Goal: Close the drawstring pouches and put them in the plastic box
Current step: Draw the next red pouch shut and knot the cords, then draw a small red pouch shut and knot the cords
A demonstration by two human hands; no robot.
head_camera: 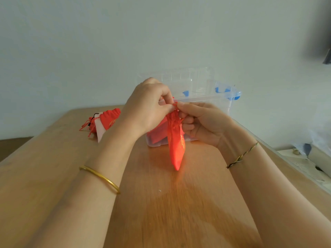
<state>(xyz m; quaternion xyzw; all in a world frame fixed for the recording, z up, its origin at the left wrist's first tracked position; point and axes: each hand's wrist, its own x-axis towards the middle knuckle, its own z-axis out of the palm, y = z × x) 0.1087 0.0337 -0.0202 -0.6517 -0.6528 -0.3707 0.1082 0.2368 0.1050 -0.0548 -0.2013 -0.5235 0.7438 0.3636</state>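
**Red pouch held before the clear box**

We recorded one red drawstring pouch (176, 145), hanging above the desk (161, 203) just in front of the clear plastic box (206, 99). Our left hand (146, 108) and right hand (202, 122) each pinched it at the gathered top. Further red pouches (109, 119) lay on the desk, far left.

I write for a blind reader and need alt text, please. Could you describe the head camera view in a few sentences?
The left hand and right hand pinch the gathered top of a red drawstring pouch that hangs over a wooden table. Behind it stands a clear plastic box with red fabric inside; more red pouches lie at the left.
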